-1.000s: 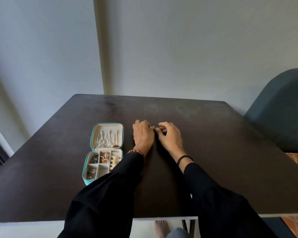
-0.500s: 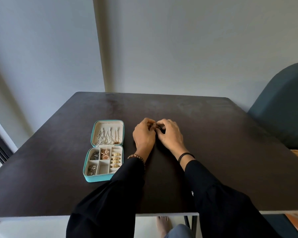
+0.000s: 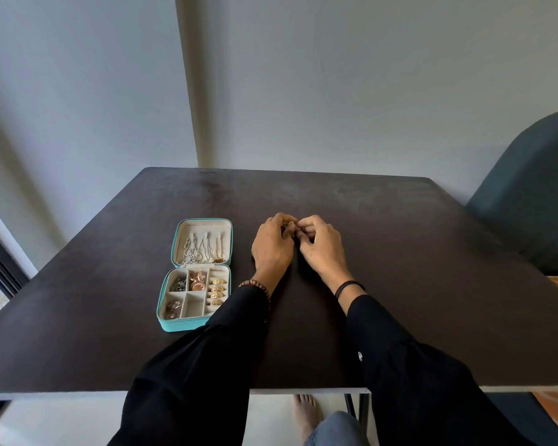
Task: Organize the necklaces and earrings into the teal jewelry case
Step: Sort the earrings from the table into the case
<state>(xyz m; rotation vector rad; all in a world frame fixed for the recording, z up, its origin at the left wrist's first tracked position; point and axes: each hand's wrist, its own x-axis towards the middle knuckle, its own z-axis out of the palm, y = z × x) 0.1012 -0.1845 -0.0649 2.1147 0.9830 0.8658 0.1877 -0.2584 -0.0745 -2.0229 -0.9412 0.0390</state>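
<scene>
- I see the fingers (image 3: 310, 222) of both hands curled in and meeting tip to tip over the table, clamped on a gold piece (image 3: 291, 223). It is too small for me to tell whether it is an earring or part of a chain.
- My left hand (image 3: 273, 249) and right hand (image 3: 322, 251) touch at the fingertips, and their heels sit low near the table.
- The case (image 3: 174, 326) lies open and flat just left of my left hand, and my left sleeve (image 3: 207, 365) covers its near right corner.
- Its lid (image 3: 175, 239) lies back on the far side, with necklaces (image 3: 195, 252) hanging in a row inside it.
- The near half is split into compartments. Gold earrings (image 3: 217, 291) sit in a column on the right, rose-gold pieces (image 3: 197, 281) at the far middle and silver bits (image 3: 174, 309) at the near left.
- A bead bracelet (image 3: 255, 284) circles my left wrist and a black band (image 3: 348, 286) my right.
- All this sits on a dark table (image 3: 432, 284) against a pale wall.
- A dark teal chair (image 3: 529, 204) stands at the table's right.
- A bare foot (image 3: 306, 413) shows under the near edge.
</scene>
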